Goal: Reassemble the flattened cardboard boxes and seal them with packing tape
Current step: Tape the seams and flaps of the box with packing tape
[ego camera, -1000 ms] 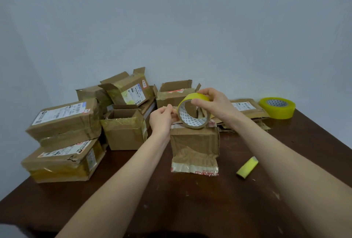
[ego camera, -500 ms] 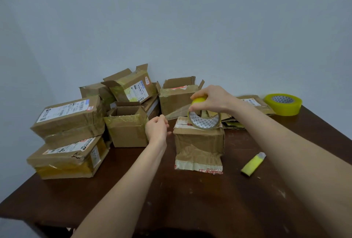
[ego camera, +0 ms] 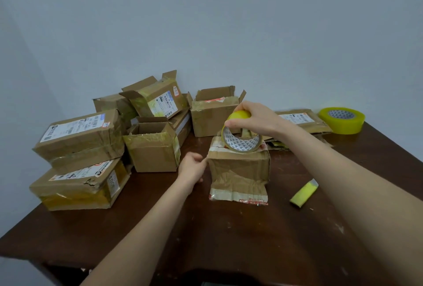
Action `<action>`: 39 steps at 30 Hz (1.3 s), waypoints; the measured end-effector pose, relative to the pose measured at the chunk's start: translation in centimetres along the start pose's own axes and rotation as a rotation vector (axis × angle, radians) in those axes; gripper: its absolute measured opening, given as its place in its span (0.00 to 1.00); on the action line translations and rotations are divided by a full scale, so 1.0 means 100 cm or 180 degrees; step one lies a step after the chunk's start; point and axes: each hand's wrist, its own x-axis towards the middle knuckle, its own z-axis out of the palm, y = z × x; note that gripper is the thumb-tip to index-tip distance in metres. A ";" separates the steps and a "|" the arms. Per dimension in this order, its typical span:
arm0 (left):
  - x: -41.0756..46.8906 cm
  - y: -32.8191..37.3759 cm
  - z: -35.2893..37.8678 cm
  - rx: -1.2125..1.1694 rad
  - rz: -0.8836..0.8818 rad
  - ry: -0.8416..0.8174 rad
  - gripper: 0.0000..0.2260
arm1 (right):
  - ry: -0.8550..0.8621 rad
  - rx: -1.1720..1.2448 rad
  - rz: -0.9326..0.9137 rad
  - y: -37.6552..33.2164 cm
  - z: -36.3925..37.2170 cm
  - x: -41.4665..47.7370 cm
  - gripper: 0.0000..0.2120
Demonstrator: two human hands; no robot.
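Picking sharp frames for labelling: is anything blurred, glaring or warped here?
Head view: left hand is motion-blurred beside the small box; right hand gripping the tape roll is sharper; lighting soft and dim, no glare; wide-angle stretch toward the edges.

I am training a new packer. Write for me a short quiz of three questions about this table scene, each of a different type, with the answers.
1. True or false: the right hand holds a tape roll at the top of the small box.
2. Where is the spare tape roll? A: at the far right corner of the table. B: inside an open box. C: on the floor.
3. Fill in: the left hand is beside the small box's upper ___ corner.

Key: 1 true; 2 A; 3 left.
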 end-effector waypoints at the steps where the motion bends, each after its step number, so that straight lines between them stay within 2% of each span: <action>1: -0.001 0.004 -0.004 0.0186 0.0547 0.0429 0.09 | 0.0022 0.0024 0.0003 -0.001 0.000 0.000 0.19; 2: -0.004 0.010 -0.008 0.0179 0.1114 0.0642 0.15 | 0.0055 0.0049 0.0015 -0.001 0.001 -0.001 0.19; 3: -0.009 0.019 -0.010 0.0144 0.1609 0.0526 0.20 | 0.0086 0.0089 0.0028 -0.002 0.000 -0.002 0.20; 4: -0.014 0.028 -0.009 0.0235 0.1946 0.0173 0.27 | 0.0098 0.0175 0.0039 -0.001 -0.001 -0.004 0.21; 6: -0.022 0.038 -0.002 0.1008 0.2225 -0.0507 0.38 | 0.0032 0.0538 0.0110 0.004 -0.004 -0.010 0.23; 8: -0.021 0.031 0.005 0.1623 0.2499 -0.0562 0.39 | 0.0023 0.0956 0.0252 0.014 -0.006 -0.020 0.24; 10: -0.017 0.027 0.007 0.1772 0.2768 -0.0399 0.34 | 0.0174 0.1250 0.0430 0.025 -0.007 -0.030 0.22; 13: -0.011 0.022 0.006 0.2200 0.3000 -0.0279 0.33 | 0.0314 0.1221 0.0372 0.027 -0.009 -0.034 0.17; 18: -0.013 0.022 0.002 0.2936 0.2943 -0.0286 0.32 | 0.0429 0.0592 0.0232 0.013 -0.031 -0.031 0.16; 24: -0.017 0.030 0.000 0.3293 0.2875 -0.0284 0.31 | 0.0400 0.0306 0.0274 0.016 -0.044 -0.032 0.22; 27: -0.024 0.042 0.006 0.3495 0.2760 -0.0105 0.34 | 0.0546 0.0881 0.0437 0.019 -0.041 -0.033 0.20; 31: -0.040 0.052 0.032 0.2807 0.2737 0.0085 0.30 | 0.0663 0.1399 0.0470 0.032 -0.039 -0.050 0.19; 34: -0.039 0.042 0.039 0.2686 0.2747 0.0201 0.28 | 0.0755 0.1579 0.0618 0.044 -0.033 -0.060 0.21; 39: -0.039 0.035 0.037 0.2964 0.2847 0.0146 0.31 | 0.0868 0.1423 0.0415 0.040 -0.032 -0.063 0.15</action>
